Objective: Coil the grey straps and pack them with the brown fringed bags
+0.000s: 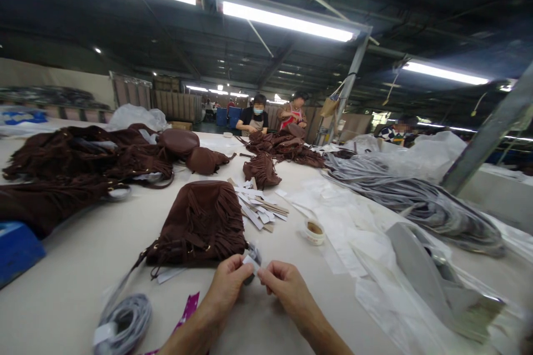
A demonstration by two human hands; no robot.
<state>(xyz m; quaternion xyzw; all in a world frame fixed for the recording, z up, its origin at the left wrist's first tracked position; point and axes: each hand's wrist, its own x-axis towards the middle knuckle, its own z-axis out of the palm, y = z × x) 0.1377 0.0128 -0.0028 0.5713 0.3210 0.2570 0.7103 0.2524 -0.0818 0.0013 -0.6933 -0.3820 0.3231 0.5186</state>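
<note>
A small white strip is pinched between my two hands at the table's near side. My left hand grips its left end, and my right hand has thumb and forefinger closed on its right end. Right behind the strip is a dark grey piece, partly hidden by my fingers. Just beyond my left hand lies a brown fringed bag. From the bag's left corner a strap runs to a coil wrapped in grey plastic. A purple strip is partly covered by my left forearm.
Loose white and grey strips lie beyond the bag, near a tape roll. A grey tape dispenser and wrapped straps are at right. More brown bags pile up left. Two people work across the table.
</note>
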